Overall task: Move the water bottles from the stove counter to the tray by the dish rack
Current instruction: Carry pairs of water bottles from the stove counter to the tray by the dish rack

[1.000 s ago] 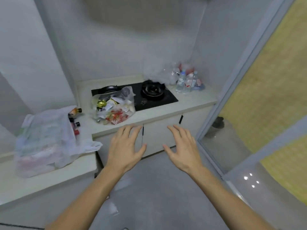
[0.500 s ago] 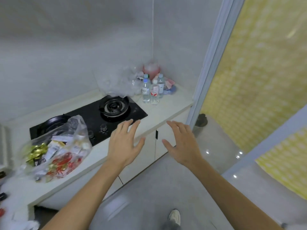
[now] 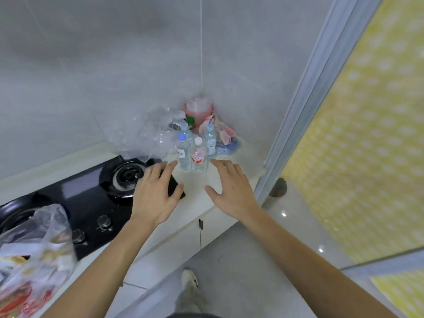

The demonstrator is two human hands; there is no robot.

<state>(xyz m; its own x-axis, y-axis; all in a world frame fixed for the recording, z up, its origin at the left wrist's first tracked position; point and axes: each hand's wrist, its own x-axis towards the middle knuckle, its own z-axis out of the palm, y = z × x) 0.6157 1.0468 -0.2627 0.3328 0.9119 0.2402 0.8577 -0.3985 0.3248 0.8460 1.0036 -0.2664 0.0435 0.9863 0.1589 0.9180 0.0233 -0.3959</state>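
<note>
Three clear water bottles stand upright in the counter's far right corner: one with a blue cap [image 3: 183, 152], one with a white cap and red label [image 3: 199, 156], and a third behind [image 3: 210, 140]. My left hand [image 3: 156, 191] hovers open over the stove's right edge, fingertips just left of the bottles. Just right of and below them, my right hand [image 3: 231, 187] is spread open over the cream counter [image 3: 195, 191]. Neither hand touches a bottle. No tray or dish rack is in view.
A black gas stove [image 3: 91, 198] with a burner [image 3: 125, 176] fills the counter's left. Crumpled clear plastic [image 3: 146, 134], a pink container [image 3: 199, 109] and pink wrappers [image 3: 223, 131] crowd the corner. A full plastic bag [image 3: 34, 253] sits lower left. A sliding door frame [image 3: 298, 111] bounds the right.
The view has swung right and closer to the corner. Both open hands have advanced over the counter and now sit just short of the bottles.
</note>
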